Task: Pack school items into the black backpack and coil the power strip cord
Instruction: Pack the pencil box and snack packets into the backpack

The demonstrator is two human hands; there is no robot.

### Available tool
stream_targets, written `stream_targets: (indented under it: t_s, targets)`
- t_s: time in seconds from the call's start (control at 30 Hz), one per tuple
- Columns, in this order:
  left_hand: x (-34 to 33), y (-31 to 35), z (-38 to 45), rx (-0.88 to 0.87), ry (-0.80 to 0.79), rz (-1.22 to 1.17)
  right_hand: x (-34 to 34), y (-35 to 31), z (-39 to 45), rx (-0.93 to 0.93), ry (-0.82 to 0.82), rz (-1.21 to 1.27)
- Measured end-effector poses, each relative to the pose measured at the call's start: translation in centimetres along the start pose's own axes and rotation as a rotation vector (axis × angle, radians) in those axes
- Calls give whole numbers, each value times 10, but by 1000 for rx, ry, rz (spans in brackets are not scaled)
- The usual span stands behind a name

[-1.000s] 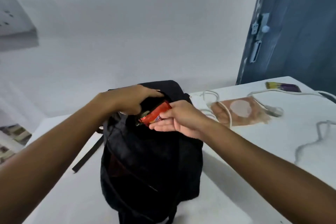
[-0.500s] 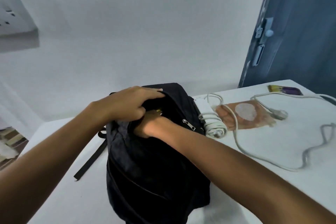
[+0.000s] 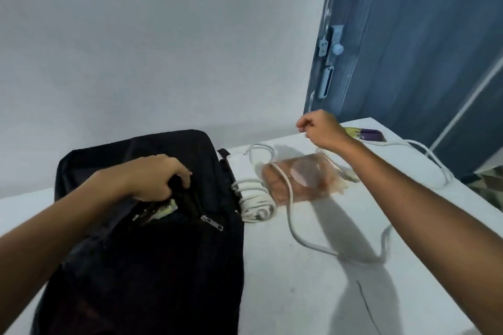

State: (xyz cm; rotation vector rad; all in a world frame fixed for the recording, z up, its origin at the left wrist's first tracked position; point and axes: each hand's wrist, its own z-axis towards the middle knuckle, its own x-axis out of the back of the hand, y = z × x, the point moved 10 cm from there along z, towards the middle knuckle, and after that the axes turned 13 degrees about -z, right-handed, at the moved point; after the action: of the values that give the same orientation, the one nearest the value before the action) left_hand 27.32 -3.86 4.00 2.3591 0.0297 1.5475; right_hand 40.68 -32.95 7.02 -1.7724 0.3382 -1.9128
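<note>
The black backpack (image 3: 152, 253) lies on the white worktop (image 3: 313, 294) toward its left edge. The left hand (image 3: 155, 179) grips the rim of its open zipper. Beside the backpack sits the partly coiled power strip cord (image 3: 255, 202). The right hand (image 3: 322, 129), fingers curled, hovers above a brownish pouch (image 3: 304, 179) near the far edge.

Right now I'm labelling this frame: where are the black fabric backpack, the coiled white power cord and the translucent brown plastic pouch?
black fabric backpack (image 3: 152, 266), head view, front panel.
coiled white power cord (image 3: 255, 202), head view, wound bundle.
translucent brown plastic pouch (image 3: 313, 185), head view, lower middle.
</note>
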Motion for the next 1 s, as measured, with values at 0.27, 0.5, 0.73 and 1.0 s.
stream_targets:
  t_s: [0.27, 0.5, 0.73, 1.0]
  targets:
    - [1, 4, 16, 177, 7, 116, -2, 186, 79, -215, -100, -688]
    - [1, 3, 18, 248, 40, 141, -17, 218, 100, -249, -203, -735]
    - [1, -3, 14, 279, 86, 134, -17, 224, 109, -264, -225, -819]
    - [-3, -3, 8, 275, 113, 69, 6, 203, 110, -238, 144, -916]
